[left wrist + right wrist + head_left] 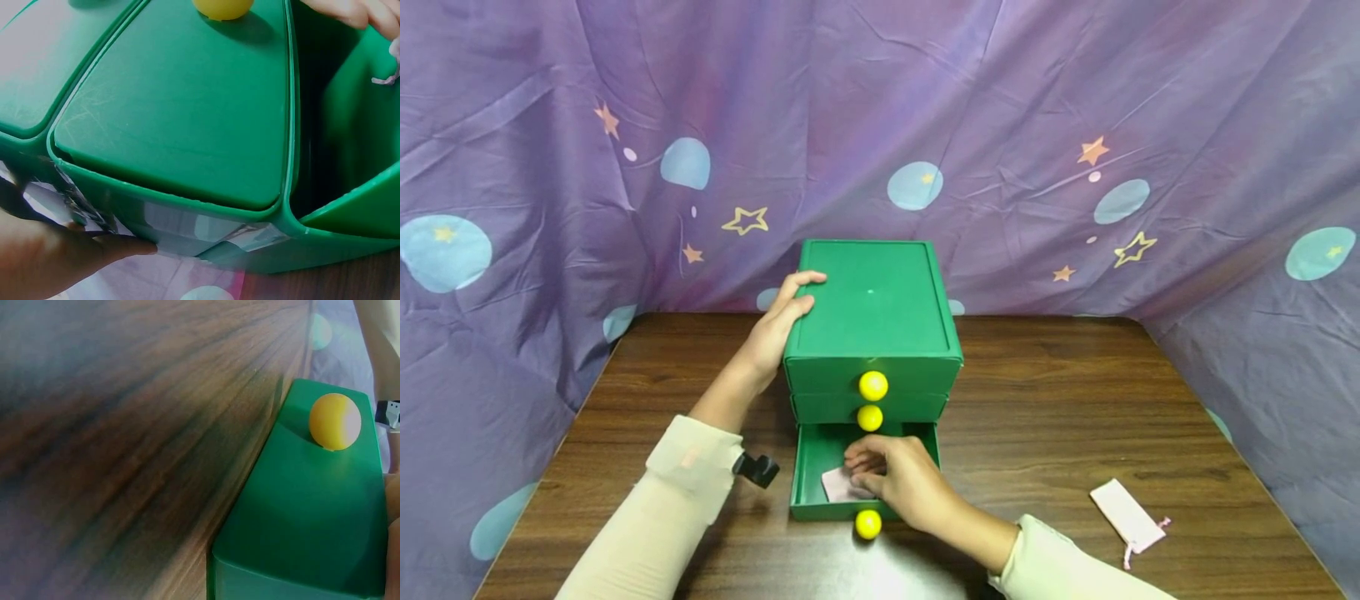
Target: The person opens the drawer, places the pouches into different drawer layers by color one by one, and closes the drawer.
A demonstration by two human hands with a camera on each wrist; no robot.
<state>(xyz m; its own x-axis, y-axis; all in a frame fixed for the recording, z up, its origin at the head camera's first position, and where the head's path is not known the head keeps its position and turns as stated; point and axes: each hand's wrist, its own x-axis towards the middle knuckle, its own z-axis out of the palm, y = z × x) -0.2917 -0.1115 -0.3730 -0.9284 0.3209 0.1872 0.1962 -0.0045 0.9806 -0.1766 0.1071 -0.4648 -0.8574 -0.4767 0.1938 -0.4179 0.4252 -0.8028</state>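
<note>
A green three-drawer cabinet (872,308) with yellow ball knobs stands mid-table. Its bottom drawer (811,462) is pulled out; the upper two are closed. My left hand (775,329) rests against the cabinet's left side, fingertips over the top edge; the left wrist view shows its thumb (122,247) along the side. Inside the bottom drawer, my right hand (906,479) reaches over a small pale pink pouch (837,485), thumb and fingers bent at its right part. A drawstring (387,80) shows by those fingers in the left wrist view. Whether they pinch the pouch is hidden.
A second pale pink drawstring pouch (1127,517) lies on the brown wooden table (1045,400) at the right. Behind the table hangs a purple cloth (850,100) with stars and planets. A black wrist camera (756,469) sticks out from the left sleeve.
</note>
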